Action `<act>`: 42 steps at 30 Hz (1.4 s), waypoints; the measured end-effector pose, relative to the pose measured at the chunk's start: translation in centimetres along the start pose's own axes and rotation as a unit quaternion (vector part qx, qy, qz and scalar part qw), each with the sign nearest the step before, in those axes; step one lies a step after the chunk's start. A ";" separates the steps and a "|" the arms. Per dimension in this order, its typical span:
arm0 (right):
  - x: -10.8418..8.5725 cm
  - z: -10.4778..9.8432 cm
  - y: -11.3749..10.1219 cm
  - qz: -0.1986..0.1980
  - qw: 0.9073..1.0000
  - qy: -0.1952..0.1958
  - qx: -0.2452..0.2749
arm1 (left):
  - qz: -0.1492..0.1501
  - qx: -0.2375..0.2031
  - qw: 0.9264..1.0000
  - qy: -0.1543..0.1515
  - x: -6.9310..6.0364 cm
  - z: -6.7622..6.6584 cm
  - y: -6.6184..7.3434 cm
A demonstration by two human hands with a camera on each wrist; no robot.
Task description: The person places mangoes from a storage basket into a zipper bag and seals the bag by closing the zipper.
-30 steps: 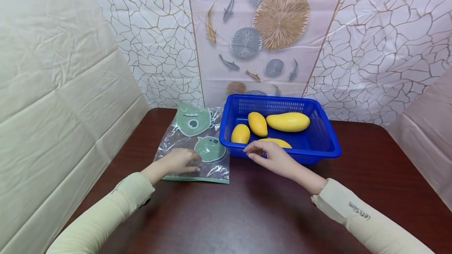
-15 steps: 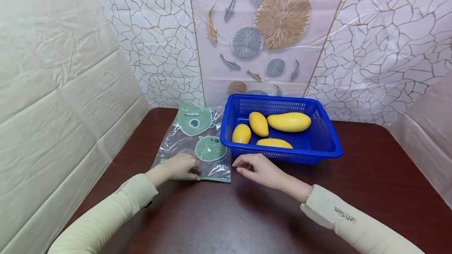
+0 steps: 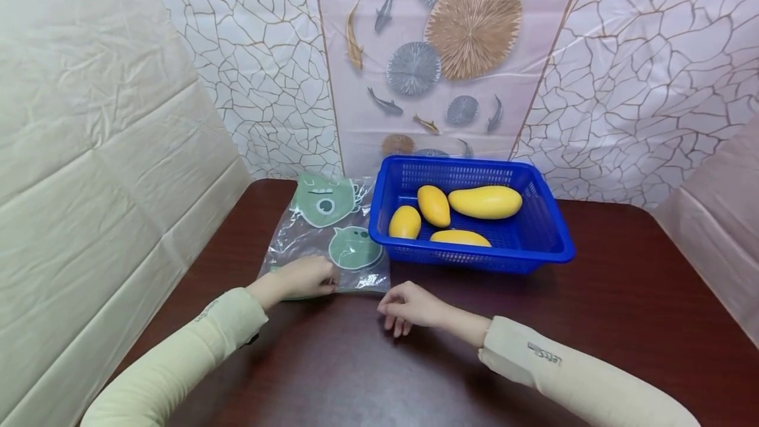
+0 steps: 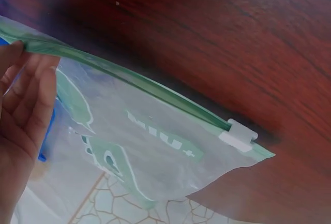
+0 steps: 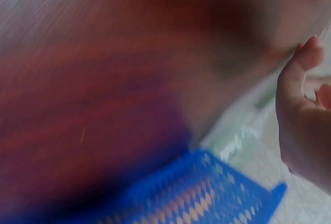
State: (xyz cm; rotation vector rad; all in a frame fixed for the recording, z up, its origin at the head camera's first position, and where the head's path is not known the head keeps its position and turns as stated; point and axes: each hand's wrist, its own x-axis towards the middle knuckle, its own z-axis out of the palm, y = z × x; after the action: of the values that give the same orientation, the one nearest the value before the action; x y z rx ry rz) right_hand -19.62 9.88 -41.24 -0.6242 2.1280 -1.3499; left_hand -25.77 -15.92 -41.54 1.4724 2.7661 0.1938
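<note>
A clear slider zip bag (image 3: 296, 237) with green cartoon prints lies at the left of the table. My left hand (image 3: 305, 277) pinches its green zip edge (image 4: 129, 81) between thumb and fingers. A white slider (image 4: 239, 135) sits near one end of that edge. To the right, my right hand (image 3: 409, 305) hovers over the table by the bag's near right corner, its fingers loosely bent and nothing held. Behind it stands a blue basket (image 3: 474, 255) holding several yellow mangoes (image 3: 486, 202). The right wrist view is blurred.
The dark wooden table (image 3: 332, 374) runs in front of both hands. A beige cloth wall (image 3: 101, 150) rises on the left, with a patterned curtain (image 3: 284, 84) behind the basket. The bag's right side lies close against the basket.
My right hand has moved from the basket's front rim toward me and left. My left hand has shifted to the bag's near edge and taken hold of it, lifting it slightly.
</note>
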 end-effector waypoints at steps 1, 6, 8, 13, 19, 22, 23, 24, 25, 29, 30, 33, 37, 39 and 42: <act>0.3 0.4 0.1 0.025 0.999 -0.003 0.040 | 0.000 0.001 1.000 0.005 0.1 0.0 0.1; 2.3 2.4 -0.3 0.123 0.971 0.026 0.205 | -0.007 -0.002 1.000 0.017 0.5 0.0 0.7; 3.2 3.1 -0.6 0.137 0.957 0.045 0.250 | -0.018 -0.015 1.000 0.015 0.5 0.1 1.0; 5.1 4.7 -1.3 0.144 0.934 0.104 0.310 | -0.031 -0.032 0.998 0.032 0.6 0.3 1.6; 6.5 5.7 -1.7 0.116 0.932 0.144 0.311 | -0.033 -0.012 0.997 0.072 0.4 0.0 1.9; 6.9 5.7 -1.7 0.103 0.937 0.156 0.294 | -0.032 -0.002 0.996 0.079 0.4 -0.2 2.0; 6.9 5.7 -1.7 0.099 0.939 0.158 0.288 | -0.031 0.000 0.996 0.080 0.4 -0.3 2.0; 7.0 5.7 -1.7 0.095 0.942 0.160 0.281 | -0.028 0.001 0.996 0.081 0.4 -0.3 2.0; 7.0 5.6 -1.7 0.088 0.945 0.163 0.271 | -0.027 0.002 0.996 0.082 0.4 -0.3 2.0; 7.0 5.3 -1.7 0.067 0.952 0.168 0.246 | -0.020 0.003 0.996 0.081 0.4 -0.4 1.9; 6.9 5.3 -1.7 0.063 0.954 0.168 0.241 | -0.019 0.000 0.997 0.079 0.4 -0.4 1.9; 6.8 5.2 -1.7 0.053 0.954 0.175 0.236 | -0.019 -0.003 0.997 0.069 0.4 -0.5 2.0; 6.7 5.1 -1.9 0.040 0.953 0.188 0.233 | -0.012 0.004 0.997 0.072 0.5 -0.6 2.0; 6.6 5.0 -1.9 0.036 0.953 0.191 0.232 | -0.006 0.007 0.997 0.076 0.5 -0.8 2.0; 6.6 4.9 -1.8 0.023 0.955 0.194 0.225 | 0.000 0.002 0.997 0.079 0.5 -1.0 2.1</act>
State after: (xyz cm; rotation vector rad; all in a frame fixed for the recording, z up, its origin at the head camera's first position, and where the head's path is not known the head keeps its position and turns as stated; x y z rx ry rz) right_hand -21.14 1.72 -42.55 -0.1278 1.9867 -1.9745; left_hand -24.43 -14.45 -40.25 1.5217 2.8882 0.3177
